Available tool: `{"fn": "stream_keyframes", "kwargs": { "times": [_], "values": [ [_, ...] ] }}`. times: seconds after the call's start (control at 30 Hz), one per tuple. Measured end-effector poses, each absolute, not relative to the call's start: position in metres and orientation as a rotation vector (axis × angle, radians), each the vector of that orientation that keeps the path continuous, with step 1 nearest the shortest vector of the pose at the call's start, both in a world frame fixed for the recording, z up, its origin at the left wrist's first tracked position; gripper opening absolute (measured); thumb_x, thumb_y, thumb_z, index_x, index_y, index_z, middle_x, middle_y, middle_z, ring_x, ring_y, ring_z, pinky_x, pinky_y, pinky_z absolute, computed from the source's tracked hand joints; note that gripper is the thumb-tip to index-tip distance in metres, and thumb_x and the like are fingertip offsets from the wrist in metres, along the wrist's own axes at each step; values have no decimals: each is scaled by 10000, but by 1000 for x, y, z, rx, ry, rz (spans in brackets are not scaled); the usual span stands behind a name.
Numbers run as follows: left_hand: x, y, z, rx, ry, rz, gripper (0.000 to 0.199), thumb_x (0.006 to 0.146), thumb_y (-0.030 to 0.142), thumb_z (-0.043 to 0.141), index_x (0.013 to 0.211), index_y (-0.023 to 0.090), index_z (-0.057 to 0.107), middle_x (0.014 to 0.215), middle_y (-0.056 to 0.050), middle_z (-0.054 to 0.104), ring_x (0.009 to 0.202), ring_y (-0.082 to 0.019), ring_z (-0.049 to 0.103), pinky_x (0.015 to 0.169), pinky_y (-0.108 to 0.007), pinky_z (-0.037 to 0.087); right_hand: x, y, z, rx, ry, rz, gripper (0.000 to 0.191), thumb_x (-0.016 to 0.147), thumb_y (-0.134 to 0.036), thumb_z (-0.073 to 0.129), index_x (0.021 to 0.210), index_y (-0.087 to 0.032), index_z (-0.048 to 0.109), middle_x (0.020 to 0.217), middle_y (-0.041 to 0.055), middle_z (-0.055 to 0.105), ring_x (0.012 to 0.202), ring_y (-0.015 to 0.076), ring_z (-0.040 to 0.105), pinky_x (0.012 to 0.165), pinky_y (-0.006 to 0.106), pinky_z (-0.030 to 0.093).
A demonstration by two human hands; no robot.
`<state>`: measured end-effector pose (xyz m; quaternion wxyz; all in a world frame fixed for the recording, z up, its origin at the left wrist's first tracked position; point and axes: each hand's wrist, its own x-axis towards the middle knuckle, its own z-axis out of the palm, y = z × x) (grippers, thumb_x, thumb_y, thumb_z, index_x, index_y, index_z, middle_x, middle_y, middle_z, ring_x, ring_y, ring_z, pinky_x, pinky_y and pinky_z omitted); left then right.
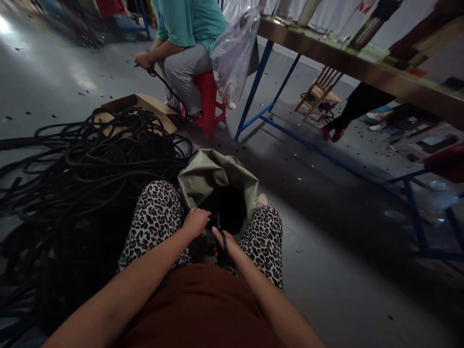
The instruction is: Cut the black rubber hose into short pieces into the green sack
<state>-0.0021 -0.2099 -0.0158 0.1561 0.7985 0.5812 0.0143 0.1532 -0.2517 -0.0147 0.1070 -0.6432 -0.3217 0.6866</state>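
My right hand (226,243) is closed around the black handles of a pair of scissors (224,238), whose blades point away from me over the mouth of a sack. Just left of the blades, my left hand (196,222) is closed with its fingertips together; anything in them is too dark to make out. The grey-green woven sack (251,181) stands between my knees with its rim folded outward. Its inside is dark, so the contents are hidden. To my left lies a large tangled heap of black rubber-like cords (105,159).
Behind the cords is a cardboard box (154,108). A person in a teal shirt (192,24) sits ahead on a red stool (206,101), a black cord in hand. A blue-legged table (326,50) with a hanging plastic bag (235,53) stands to the right, a wooden chair (321,92) beyond.
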Motion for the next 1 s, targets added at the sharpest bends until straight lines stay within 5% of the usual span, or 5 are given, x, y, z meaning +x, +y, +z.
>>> {"fn": "stream_keyframes", "kwargs": {
  "times": [1.0],
  "values": [
    [0,-210,-9,2277,1616,29,251,846,220,490,1050,213,635,943,-64,684,943,-213,595,821,-343,362,156,-251,-24,-1817,-879,2072,487,858,-600,435,1015,-142,495,573,-8,543,403,110,542,360,208,465]
  ]
}}
